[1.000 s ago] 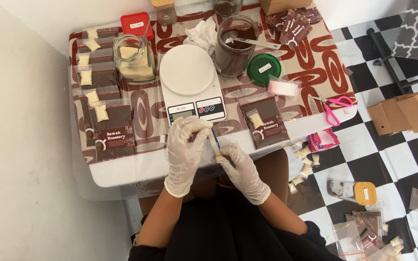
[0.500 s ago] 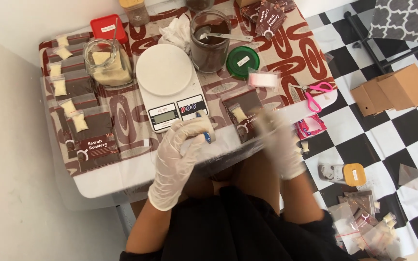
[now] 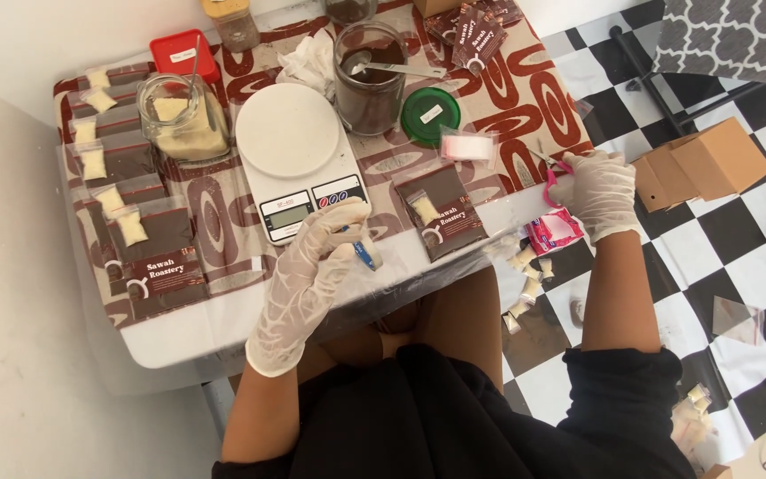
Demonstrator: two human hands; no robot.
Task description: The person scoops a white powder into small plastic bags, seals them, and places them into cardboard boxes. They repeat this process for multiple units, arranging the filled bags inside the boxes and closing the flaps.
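Table (image 3: 223, 328) comes first: it carries a brown-and-white patterned cloth (image 3: 525, 98) and nearly everything else we see. On the cloth, ahead of us, sits the white kitchen scale (image 3: 299, 155) with its round pan away from us and its display toward us. Beyond its right side stands a glass jar of dark grounds (image 3: 368, 80) with a spoon (image 3: 401, 67) laid across its mouth, handle to the right; a green lid (image 3: 430, 116) lies just beside that jar. Left of the scale stands a jar of pale powder (image 3: 183, 120). A brown printed pouch (image 3: 443, 211) lies flat right of the display, with a small pale sachet on it.

Our left hand (image 3: 312, 270), in a white glove, is over the near edge of the table just below the scale. Its fingers are closed around a clear little bag (image 3: 347, 262) with a blue strip (image 3: 363, 255); the strip's long axis runs from upper left to lower right, its lower end pointing toward us and to the right. The bag is very clear, so we cannot make out its full outline.

Our right hand (image 3: 600, 191), also gloved, is at the right edge of the table, well apart from the left. Its fingers are curled onto the pink scissors (image 3: 550, 173) there. The scissors' handles are under the palm, and a thin part points up and left over the cloth. We cannot tell if they are lifted.
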